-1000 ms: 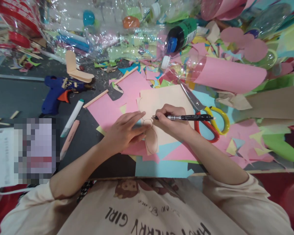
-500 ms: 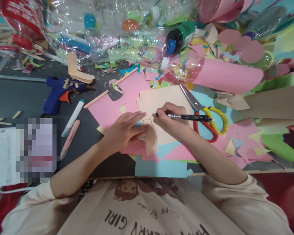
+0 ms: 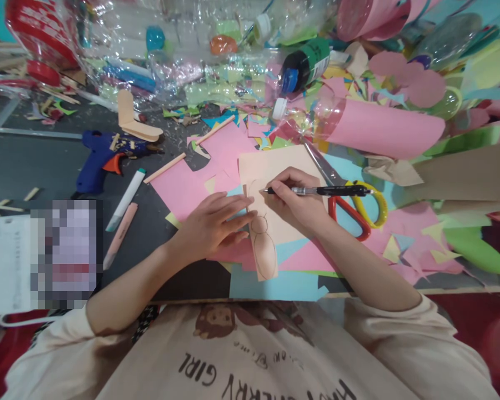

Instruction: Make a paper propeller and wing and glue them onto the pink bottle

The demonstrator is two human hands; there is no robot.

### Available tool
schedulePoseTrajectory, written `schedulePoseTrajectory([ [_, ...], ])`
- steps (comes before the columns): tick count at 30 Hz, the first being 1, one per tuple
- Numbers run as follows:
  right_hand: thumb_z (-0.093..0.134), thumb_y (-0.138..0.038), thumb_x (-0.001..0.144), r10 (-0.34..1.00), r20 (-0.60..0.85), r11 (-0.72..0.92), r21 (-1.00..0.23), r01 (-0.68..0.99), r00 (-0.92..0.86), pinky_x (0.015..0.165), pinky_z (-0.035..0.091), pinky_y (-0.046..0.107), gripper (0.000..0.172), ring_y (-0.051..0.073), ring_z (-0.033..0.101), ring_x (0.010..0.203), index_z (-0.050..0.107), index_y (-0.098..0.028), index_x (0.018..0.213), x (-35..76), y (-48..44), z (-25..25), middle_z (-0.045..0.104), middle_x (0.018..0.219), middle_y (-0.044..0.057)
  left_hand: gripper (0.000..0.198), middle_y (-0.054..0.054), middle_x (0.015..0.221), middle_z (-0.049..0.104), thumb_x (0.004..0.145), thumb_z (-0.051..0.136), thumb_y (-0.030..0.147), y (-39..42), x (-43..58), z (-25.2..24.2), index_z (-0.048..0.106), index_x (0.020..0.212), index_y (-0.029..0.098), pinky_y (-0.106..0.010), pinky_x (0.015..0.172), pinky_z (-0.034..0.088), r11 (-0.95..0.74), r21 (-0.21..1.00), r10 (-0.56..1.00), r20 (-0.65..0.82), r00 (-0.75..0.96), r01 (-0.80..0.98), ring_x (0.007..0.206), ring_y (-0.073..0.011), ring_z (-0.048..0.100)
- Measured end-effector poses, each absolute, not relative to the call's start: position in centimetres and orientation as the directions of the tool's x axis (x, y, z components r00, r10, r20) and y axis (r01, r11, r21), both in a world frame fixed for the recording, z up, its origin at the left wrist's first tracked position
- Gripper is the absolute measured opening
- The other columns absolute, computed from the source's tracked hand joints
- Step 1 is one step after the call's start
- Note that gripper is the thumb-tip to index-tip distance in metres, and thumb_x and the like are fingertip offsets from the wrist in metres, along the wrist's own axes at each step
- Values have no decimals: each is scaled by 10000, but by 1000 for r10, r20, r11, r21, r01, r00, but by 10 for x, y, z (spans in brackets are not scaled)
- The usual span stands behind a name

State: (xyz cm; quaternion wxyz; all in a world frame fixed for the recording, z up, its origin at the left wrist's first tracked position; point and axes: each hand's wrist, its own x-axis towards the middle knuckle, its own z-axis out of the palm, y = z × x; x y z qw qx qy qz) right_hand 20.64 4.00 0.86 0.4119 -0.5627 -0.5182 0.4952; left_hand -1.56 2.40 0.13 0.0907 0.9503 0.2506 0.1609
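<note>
Left hand point(image 3: 210, 223), spread and empty, touches a beige paper strip point(image 3: 265, 256) lying twelve-to-six; right hand point(image 3: 296, 195), at its one o'clock, pinches a black pen point(image 3: 339, 190).

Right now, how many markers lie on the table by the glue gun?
2: a white, teal-ended marker to the right of the glue gun, and a pink marker below it, both left of the left hand. Clutter might hide others.
</note>
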Motion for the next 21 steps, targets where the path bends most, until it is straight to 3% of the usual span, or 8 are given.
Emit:
schedulePoseTrajectory([
  [5,606,-262,759,997,-81,-82,-984,156,12,514,417,252,130,102,535,515,563,-211,648,207,41,6,570,544,-43,407,-120,1412,584,987,470,359,24,-14,-1,546,1354,198,-486,1115,408,-831,274,521,79,850,484,1322,-257,523],
  [11,593,-248,762,992,-111,-120,-969,218,56,518,409,244,213,93,525,509,506,-212,570,205,40,9,550,510,-47,361,-109,1353,631,990,468,330,22,-15,1,598,1295,189,-469,1133,417,-853,281,485,122,866,439,1283,-238,566],
  [21,588,-237,740,990,-139,-136,-948,288,11,549,394,269,152,107,516,541,553,-203,596,206,41,7,579,548,-38,325,-118,1447,552,988,465,287,23,-15,-3,605,1264,187,-491,1129,425,-838,320,498,115,860,442,1324,-241,545],
])
